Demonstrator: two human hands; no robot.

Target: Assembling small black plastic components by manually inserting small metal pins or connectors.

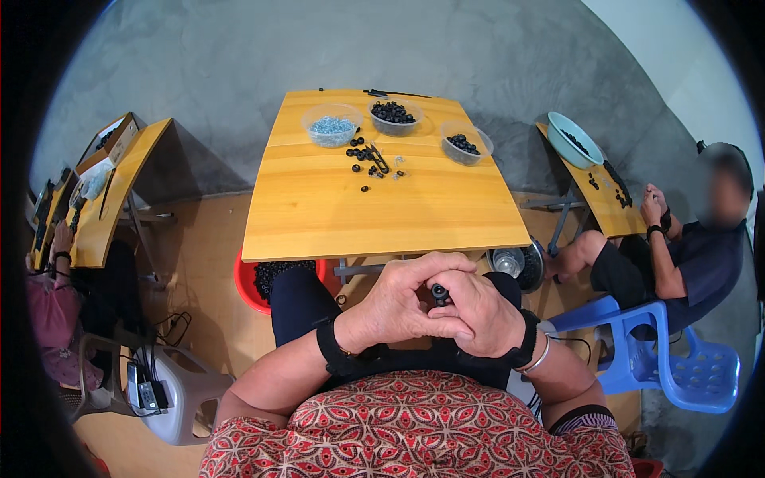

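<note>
My left hand (pixel 396 304) and my right hand (pixel 492 317) meet over my lap, just in front of the table's near edge. Between their closed fingers sits a small round black part (pixel 439 293) with a hole in its end; the rest of it is hidden by the fingers. My left fingers reach across the top of my right hand, and both thumbs lie close to the part. On the wooden table (pixel 382 219) ahead are loose black rings (pixel 356 168) and a pair of black thread snips (pixel 378 158).
Clear plastic bowls hold pale blue pieces (pixel 332 127), black parts (pixel 393 113) and more black parts (pixel 462 146). Under the table stand a red basin (pixel 249 288) and a metal bowl (pixel 537 271). A person (pixel 677 239) works at the right; another sits at a left-hand table (pixel 119 191).
</note>
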